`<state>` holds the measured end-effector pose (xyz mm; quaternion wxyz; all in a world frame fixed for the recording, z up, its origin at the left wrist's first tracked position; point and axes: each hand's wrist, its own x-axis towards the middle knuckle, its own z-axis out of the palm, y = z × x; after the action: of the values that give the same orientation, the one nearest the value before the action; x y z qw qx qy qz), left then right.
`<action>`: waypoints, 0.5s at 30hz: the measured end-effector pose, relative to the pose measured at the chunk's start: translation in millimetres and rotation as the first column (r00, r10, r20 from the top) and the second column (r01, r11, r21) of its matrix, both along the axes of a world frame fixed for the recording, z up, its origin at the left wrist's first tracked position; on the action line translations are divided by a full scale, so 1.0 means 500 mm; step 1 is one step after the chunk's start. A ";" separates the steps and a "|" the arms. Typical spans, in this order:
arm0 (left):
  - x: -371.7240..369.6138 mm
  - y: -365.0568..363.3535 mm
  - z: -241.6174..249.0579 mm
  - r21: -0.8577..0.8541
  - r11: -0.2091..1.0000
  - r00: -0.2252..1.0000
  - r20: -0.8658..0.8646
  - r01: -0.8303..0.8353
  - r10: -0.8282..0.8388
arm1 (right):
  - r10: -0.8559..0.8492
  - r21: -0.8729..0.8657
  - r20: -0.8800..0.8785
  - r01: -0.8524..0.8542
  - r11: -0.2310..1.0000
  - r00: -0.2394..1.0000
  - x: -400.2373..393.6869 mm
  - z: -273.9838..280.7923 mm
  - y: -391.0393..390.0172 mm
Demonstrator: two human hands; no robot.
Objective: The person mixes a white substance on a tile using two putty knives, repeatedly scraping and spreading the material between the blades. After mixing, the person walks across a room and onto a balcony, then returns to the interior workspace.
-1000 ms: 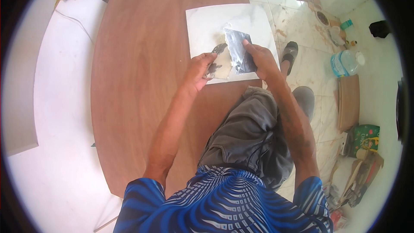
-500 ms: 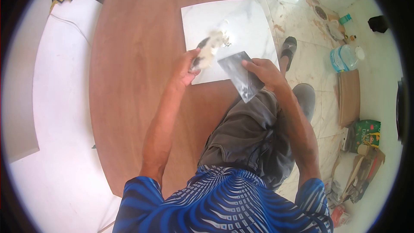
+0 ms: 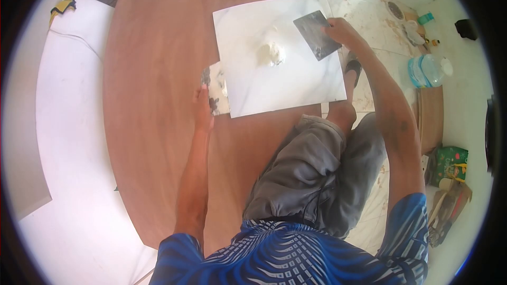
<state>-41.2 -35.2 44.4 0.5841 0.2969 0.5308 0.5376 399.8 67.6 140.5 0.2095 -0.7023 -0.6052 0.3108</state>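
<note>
A square white marbled tile (image 3: 248, 84) lies on the brown wooden surface, with a small mound of white powdery or pasty material (image 3: 272, 54) near its middle. At the tile's left edge, my left hand (image 3: 203, 106) holds a pale plate with dark patches (image 3: 218, 89), its right side against or under the tile. My right hand (image 3: 342, 31) grips a dark grey rectangular sheet (image 3: 318, 36) by its right edge, over the upper right part of the tile.
The brown wooden surface (image 3: 153, 74) has a curved left edge, beside a white surface (image 3: 68, 126) with a yellow and black item (image 3: 63, 6). On the right, a clear plastic bottle (image 3: 425, 70), brown boards (image 3: 431, 119) and a green bag (image 3: 450, 163) line the wall.
My right hand has moved up and right with the grey sheet. My left hand has gone down and left with the patched plate, away from the mound. The tile sits slightly further left.
</note>
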 end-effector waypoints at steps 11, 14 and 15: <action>-0.036 0.002 0.003 -0.046 0.998 0.984 -0.171 -0.049 0.040 | 0.153 0.066 0.170 -0.166 0.984 0.974 -0.038 -0.112 0.277; -0.037 0.000 -0.004 -0.028 0.998 0.981 -0.184 -0.064 0.058 | 0.258 0.056 0.185 -0.272 0.961 0.948 -0.067 -0.121 0.288; -0.039 0.001 -0.009 -0.019 0.997 0.980 -0.190 -0.072 0.067 | 0.298 0.050 0.190 -0.312 0.949 0.935 -0.088 -0.114 0.289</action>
<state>-60.5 -34.9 39.8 0.5156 0.3201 0.6009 0.5201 355.8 212.2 83.5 0.1305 -0.6162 -0.7352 0.2505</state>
